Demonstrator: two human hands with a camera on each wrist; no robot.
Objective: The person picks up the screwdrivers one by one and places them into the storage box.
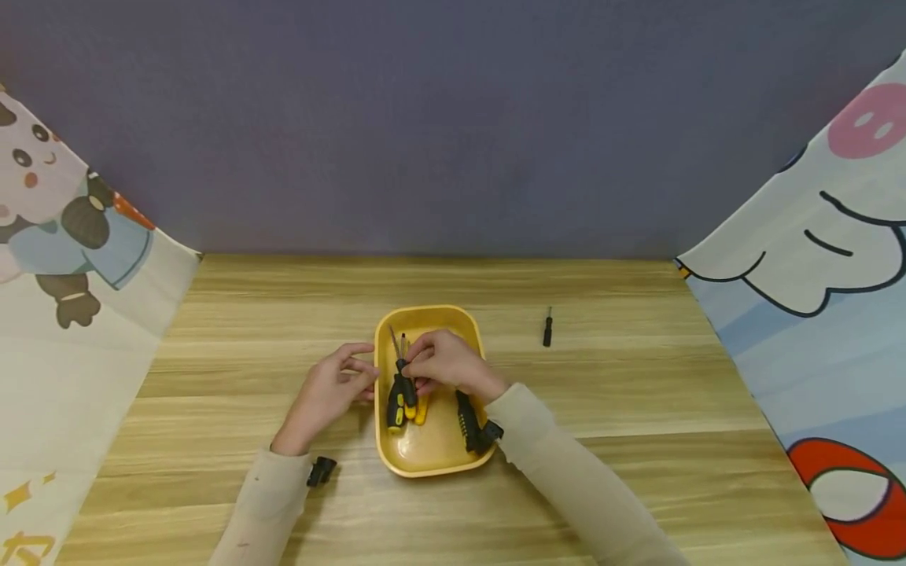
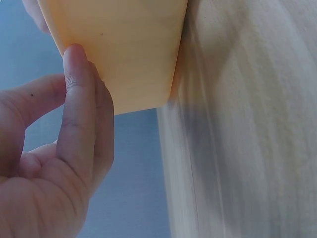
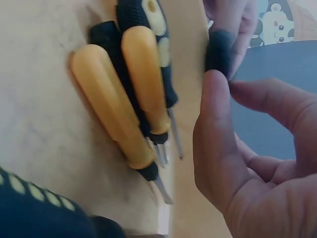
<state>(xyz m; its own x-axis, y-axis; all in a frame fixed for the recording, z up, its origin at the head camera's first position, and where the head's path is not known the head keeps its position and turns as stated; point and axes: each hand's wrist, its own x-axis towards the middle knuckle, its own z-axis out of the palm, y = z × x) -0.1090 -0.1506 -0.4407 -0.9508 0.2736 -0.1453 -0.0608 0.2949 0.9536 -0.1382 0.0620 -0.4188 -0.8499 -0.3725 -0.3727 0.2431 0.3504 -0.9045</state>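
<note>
My right hand (image 1: pixel 449 360) reaches over a yellow tray (image 1: pixel 428 472) and pinches a small black screwdriver (image 1: pixel 409 391) between thumb and fingertip. In the right wrist view only the dark end of its handle shows. Beneath it lie a black-and-yellow screwdriver (image 1: pixel 395 409), yellow-handled screwdrivers (image 3: pixel 106 99) and a plain black handle, bunched along the tray's left side. Outside that side is my left hand (image 1: pixel 329 393), its extended fingers touching the tray's outer wall near the rim, as the left wrist view shows from below.
A black tool with a row of yellow marks (image 1: pixel 468 423) lies at the tray's right side, below my right wrist. Another small black screwdriver (image 1: pixel 548 330) lies on the wooden table (image 1: pixel 602 377) to the right. A grey-blue panel (image 1: pixel 439 157) stands behind the table.
</note>
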